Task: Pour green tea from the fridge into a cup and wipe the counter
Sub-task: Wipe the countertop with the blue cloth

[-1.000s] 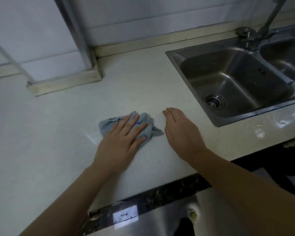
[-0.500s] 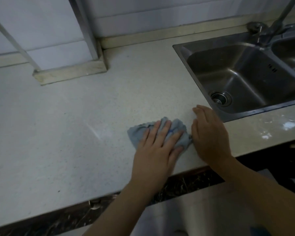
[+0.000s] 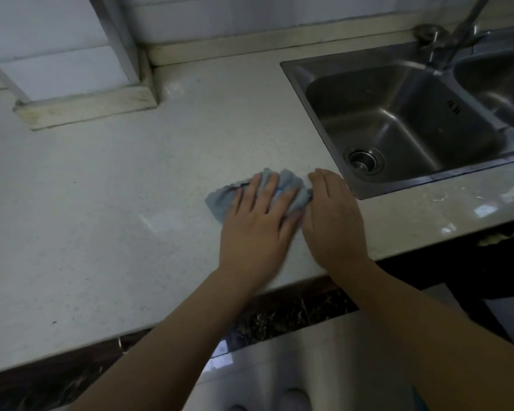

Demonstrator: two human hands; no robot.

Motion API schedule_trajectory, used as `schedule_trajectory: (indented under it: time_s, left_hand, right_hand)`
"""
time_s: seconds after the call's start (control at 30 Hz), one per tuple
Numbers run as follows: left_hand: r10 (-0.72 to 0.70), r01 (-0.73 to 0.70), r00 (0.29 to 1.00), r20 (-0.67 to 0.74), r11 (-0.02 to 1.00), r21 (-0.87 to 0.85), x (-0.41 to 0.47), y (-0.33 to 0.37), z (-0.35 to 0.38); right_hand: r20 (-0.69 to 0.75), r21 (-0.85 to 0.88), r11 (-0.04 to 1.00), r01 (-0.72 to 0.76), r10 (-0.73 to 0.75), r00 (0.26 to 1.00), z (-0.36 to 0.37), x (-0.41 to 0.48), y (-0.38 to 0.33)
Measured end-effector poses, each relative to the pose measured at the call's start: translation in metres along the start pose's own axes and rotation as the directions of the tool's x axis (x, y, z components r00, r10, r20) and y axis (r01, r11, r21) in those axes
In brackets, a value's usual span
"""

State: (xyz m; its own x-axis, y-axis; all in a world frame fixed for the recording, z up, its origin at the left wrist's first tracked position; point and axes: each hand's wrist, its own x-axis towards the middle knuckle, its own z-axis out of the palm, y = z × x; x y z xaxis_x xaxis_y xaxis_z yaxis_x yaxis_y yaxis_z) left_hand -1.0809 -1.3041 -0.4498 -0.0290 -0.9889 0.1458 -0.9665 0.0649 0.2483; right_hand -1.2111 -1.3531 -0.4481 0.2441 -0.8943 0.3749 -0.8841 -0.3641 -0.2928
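A crumpled blue-grey cloth (image 3: 220, 200) lies on the pale speckled counter (image 3: 116, 203), just left of the sink's front corner. My left hand (image 3: 258, 223) presses flat on the cloth with its fingers spread and straight. Right beside it, my right hand (image 3: 336, 215) stands on its edge on the counter, fingers straight and together, touching the cloth's right end. No cup and no tea bottle are in view.
A steel double sink (image 3: 309, 73) with a drain (image 3: 365, 161) and a tap (image 3: 457, 34) fills the upper right. A tiled wall column with a raised base (image 3: 83, 108) stands at the back left. The counter's front edge (image 3: 303, 277) runs just under my wrists.
My left hand has slid the cloth to the right along the counter, toward the sink. My right hand has stayed beside it, and the cloth now touches it.
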Motion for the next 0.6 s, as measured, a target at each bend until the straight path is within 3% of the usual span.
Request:
schedule_trajectory:
  time_s: [0.2, 0.3, 0.43, 0.6]
  left_hand:
    - [0.258, -0.265, 0.963, 0.075, 0.959, 0.097, -0.013, -0.04, -0.02]
    - [0.129, -0.135, 0.985, 0.118, 0.99, 0.044, -0.002, -0.047, -0.023]
    - [-0.1, 0.103, 0.993, 0.062, 0.994, -0.049, 0.016, -0.001, -0.01]
    - [0.033, -0.031, 0.999, 0.041, 0.998, -0.046, 0.017, 0.067, 0.017]
  right_hand:
    - [0.014, 0.041, 0.999, -0.005, 0.004, 1.0, 0.0, 0.0, 0.004]
    - [0.042, 0.096, 0.995, 0.038, -0.042, 0.998, -0.009, 0.009, 0.012]
    - [0.129, -0.065, 0.983, 0.17, -0.16, 0.979, -0.021, 0.027, 0.051]
    - [0.114, -0.125, 0.991, 0.055, -0.041, 0.993, -0.025, 0.034, 0.088]
